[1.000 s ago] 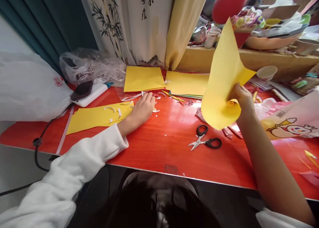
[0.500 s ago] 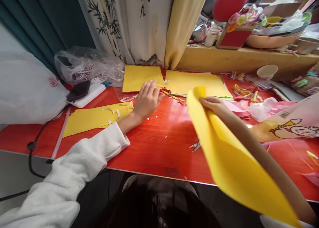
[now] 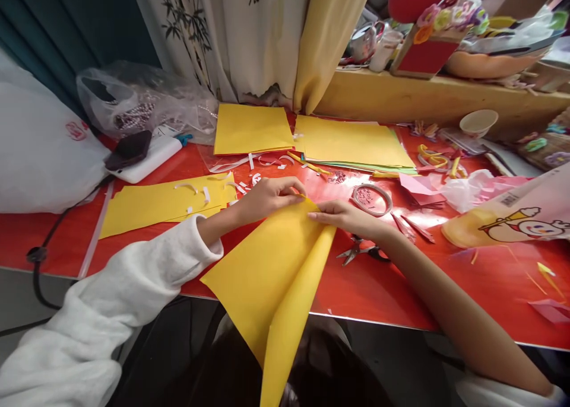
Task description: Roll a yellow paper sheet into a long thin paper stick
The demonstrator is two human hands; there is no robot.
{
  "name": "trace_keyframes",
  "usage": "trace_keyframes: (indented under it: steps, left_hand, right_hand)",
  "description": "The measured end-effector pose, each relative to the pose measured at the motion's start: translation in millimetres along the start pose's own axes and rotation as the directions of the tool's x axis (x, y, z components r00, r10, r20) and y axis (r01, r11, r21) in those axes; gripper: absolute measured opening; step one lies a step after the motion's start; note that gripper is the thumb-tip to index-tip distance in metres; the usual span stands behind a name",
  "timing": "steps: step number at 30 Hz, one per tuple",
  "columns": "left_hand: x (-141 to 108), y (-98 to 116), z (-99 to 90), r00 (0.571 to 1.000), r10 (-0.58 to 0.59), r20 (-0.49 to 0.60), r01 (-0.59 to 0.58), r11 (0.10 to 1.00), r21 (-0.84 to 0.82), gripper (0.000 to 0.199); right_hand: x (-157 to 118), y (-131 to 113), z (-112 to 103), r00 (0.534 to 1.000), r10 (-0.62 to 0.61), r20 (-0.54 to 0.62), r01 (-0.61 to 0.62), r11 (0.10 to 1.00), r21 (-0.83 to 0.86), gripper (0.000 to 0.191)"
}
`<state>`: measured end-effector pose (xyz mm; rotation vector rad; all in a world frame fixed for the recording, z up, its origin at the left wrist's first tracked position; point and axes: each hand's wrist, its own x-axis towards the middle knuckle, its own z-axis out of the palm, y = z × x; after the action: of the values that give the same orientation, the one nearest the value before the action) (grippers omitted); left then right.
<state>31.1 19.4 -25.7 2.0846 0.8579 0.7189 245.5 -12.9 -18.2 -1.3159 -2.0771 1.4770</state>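
Observation:
A yellow sheet of paper (image 3: 262,264) hangs bent between my hands, its lower end reaching past the table's front edge. My left hand (image 3: 271,199) pinches its top edge. Close beside it, my right hand (image 3: 341,216) grips the same edge, where the sheet curls over along its right side. Scissors (image 3: 351,253) lie partly open on the table, just below my right wrist. To the left, yellow paper strips (image 3: 142,208) with white scraps on them lie by my left forearm. Two stacks of yellow paper, a left one (image 3: 253,128) and a right one (image 3: 356,143), rest at the back.
The red table (image 3: 378,294) also bears a tape ring (image 3: 371,199), a paper cup (image 3: 478,123), a printed drink cup lying at right (image 3: 512,217), pink paper (image 3: 421,187) and a phone (image 3: 129,149) on a white box. White plastic bag (image 3: 40,140) bulges at far left.
My right hand has brought the yellow sheet leftward to the middle. My left hand has come back from near the left stack and now holds the sheet's top edge too.

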Motion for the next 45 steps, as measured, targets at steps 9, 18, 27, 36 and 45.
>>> trace_keyframes:
  steps: [9, 18, 27, 36, 45]
  left_hand:
    - [-6, -5, 1.0, 1.0, 0.001, 0.025, 0.0, 1.0, -0.02, 0.034]
    - [-8, -7, 5.6, 0.998, 0.02, 0.061, -0.02, 1.0, -0.007, 0.029]
    - [-11, -5, 11.8, 1.0, -0.011, 0.003, 0.01, 0.998, 0.062, 0.026]
    - [-10, -9, 11.6, 0.999, 0.042, 0.0, -0.041, 0.979, 0.202, 0.025]
    - [-12, -10, 15.9, 0.995, 0.098, -0.006, -0.096, 0.984, 0.15, 0.018]
  right_hand:
    - [7, 2, 11, 0.989, -0.04, -0.139, 0.053, 0.994, 0.092, 0.045]
    - [4, -1, 9, 0.997, 0.002, -0.08, -0.001, 1.0, 0.014, 0.043]
    - [10, 10, 14, 0.986, -0.035, -0.163, 0.063, 0.983, 0.171, 0.035]
    - [9, 6, 16, 0.989, -0.006, -0.147, 0.034, 0.981, 0.189, 0.037]
    - [13, 13, 17, 0.982, -0.067, -0.177, 0.079, 0.995, 0.064, 0.038]
